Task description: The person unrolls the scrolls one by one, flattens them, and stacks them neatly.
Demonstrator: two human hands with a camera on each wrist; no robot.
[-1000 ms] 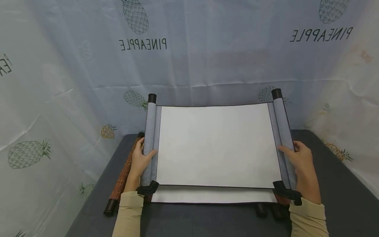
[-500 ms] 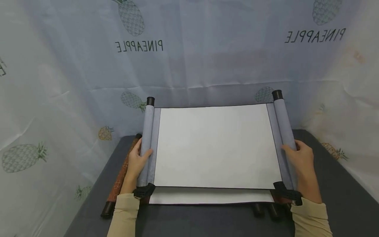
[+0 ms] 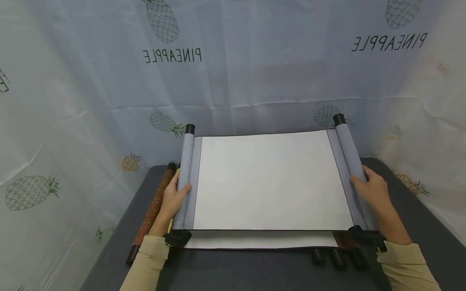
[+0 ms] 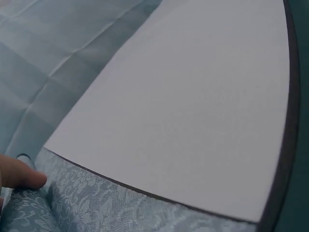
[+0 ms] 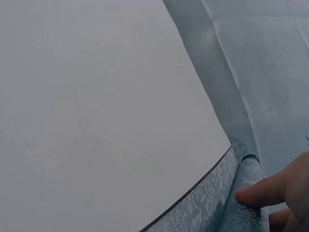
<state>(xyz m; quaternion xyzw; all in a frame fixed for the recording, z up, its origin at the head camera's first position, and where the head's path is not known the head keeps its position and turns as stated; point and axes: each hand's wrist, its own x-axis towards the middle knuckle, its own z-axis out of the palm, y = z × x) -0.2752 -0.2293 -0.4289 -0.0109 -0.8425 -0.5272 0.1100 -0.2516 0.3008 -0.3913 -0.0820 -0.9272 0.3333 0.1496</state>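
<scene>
A partly unrolled scroll [image 3: 269, 182] with a blank white sheet hangs stretched between both hands, raised above the table. Its two ends are rolled in blue-grey floral brocade with black end knobs. My left hand [image 3: 174, 198] grips the left roll [image 3: 185, 178], thumb over the front. On the other side, my right hand [image 3: 373, 188] grips the right roll [image 3: 351, 157] with its thumb [image 5: 260, 192] across the brocade. The fingers behind each roll are mostly hidden. Beneath the raised scroll lies another white sheet [image 3: 262, 239], largely covered.
A brown patterned scroll [image 3: 154, 206] lies along the table's left side, a yellow strip [image 3: 170, 226] beside it. Several black knobs [image 3: 338, 258] stick out near the front right. The dark grey table [image 3: 255, 270] is backed by a pineapple-print curtain [image 3: 255, 72].
The left roll's top has dropped and shifted slightly right. My right hand and wrist have moved a little right. The yellow strip and another black knob now show.
</scene>
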